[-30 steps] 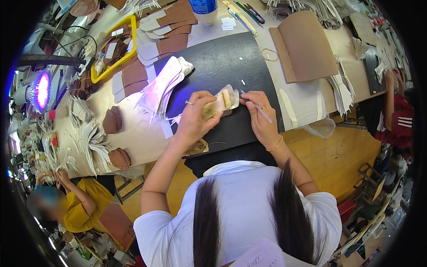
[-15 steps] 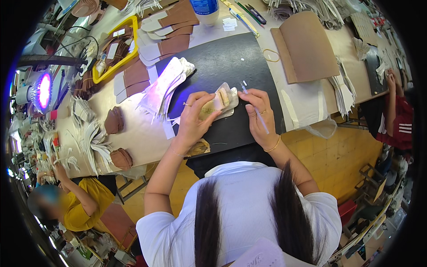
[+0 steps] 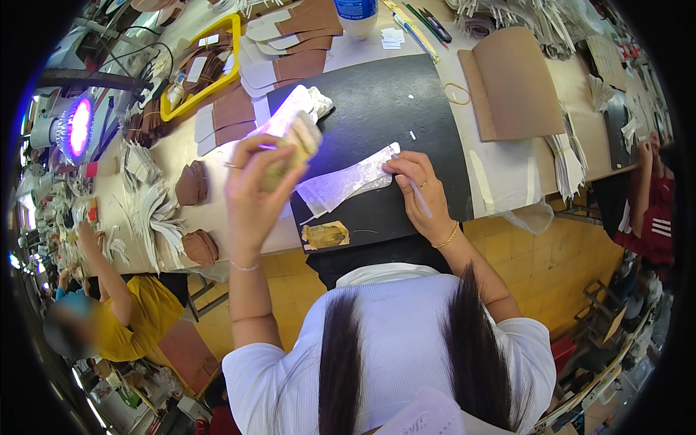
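My left hand (image 3: 257,177) is raised over the left part of the black mat (image 3: 377,101), its fingers closed on a yellowish, see-through template (image 3: 296,151) with a small block on top, slightly blurred. Flat on the mat in front of me lies a white, waisted cut piece (image 3: 344,183) with its lower end toward the left. My right hand (image 3: 424,192) pinches a thin white marking pen (image 3: 420,197), and its fingertips touch the right end of that piece. Beyond my left hand, a stack of similar white pieces (image 3: 293,105) is partly hidden by the hand and template.
A yellow basket (image 3: 235,54) with brown pieces and rows of brown-and-white pieces (image 3: 301,69) stand back left. A lit purple lamp (image 3: 78,127) is at left. A brown folder (image 3: 511,87) lies at right. Co-workers sit on both sides.
My left hand has lifted the template off the white piece and moved left and up. The white piece now shows whole. My right hand has stayed near its end, still with the pen.
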`<state>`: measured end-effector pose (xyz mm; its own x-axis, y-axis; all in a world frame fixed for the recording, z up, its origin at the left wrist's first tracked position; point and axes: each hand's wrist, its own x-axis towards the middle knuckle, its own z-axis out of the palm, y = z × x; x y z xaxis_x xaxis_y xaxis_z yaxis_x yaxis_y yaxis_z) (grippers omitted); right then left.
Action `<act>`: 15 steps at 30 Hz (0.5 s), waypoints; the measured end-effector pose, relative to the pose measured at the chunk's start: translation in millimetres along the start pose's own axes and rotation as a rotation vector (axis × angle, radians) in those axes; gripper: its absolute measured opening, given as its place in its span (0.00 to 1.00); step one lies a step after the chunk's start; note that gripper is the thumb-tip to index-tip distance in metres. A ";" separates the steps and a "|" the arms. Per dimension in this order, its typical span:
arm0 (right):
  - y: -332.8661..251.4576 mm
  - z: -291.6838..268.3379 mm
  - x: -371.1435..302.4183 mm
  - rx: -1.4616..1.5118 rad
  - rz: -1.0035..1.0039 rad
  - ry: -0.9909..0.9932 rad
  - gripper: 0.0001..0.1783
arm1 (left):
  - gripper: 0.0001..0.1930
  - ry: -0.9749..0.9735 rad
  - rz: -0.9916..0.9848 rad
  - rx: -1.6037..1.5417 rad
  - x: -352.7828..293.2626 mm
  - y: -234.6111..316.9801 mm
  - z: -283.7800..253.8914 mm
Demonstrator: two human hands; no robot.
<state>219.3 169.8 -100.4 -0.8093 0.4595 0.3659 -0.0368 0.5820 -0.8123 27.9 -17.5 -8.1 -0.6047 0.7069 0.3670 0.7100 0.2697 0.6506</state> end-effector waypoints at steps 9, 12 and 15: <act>2.2 -9.9 -0.9 0.082 0.046 0.073 0.12 | 0.14 -0.014 -0.031 0.133 22.1 -28.2 19.9; 5.6 -17.3 -5.9 0.110 0.115 0.088 0.16 | 0.12 -0.049 0.023 0.076 8.2 -17.0 44.8; 6.8 -19.9 -8.2 0.112 0.141 0.078 0.17 | 0.12 -0.025 -0.006 0.182 16.3 -38.1 46.4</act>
<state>237.3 183.4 -99.9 -0.7631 0.5845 0.2757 0.0050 0.4320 -0.9018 7.7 14.0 -57.8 -0.6017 0.7204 0.3450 0.7613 0.3866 0.5205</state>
